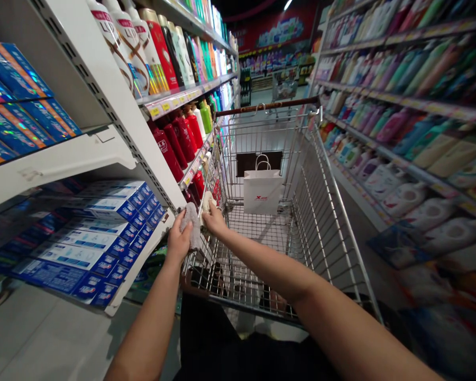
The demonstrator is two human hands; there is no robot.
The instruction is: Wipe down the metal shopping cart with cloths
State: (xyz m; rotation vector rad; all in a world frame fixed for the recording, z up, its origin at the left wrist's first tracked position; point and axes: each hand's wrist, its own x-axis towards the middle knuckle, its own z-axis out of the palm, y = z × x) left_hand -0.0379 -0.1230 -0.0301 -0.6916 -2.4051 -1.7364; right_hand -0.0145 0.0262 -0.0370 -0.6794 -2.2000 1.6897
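A fluffy grey cloth [191,227] is gripped in my left hand [177,238], fingers closed round its near side, close to the front end of the shelf. My right hand [214,222] is closed on a cream-coloured cloth [208,201] at the left top edge of the shopping cart [337,196]. Both cloths are close together, and I cannot tell whether they touch the shelf or the cart rim. Inside the cart, at its far end, stands a white paper bag [262,193] with handles and small red print.
Blue and white toothpaste boxes [115,238] fill the lower left shelf, with shinier blue boxes [19,100] above. Red bottles [182,135] and shampoo bottles [158,47] line the shelf beyond. A blurred shelf of bottles [396,127] runs along the right. Another cart [284,87] stands farther down the aisle.
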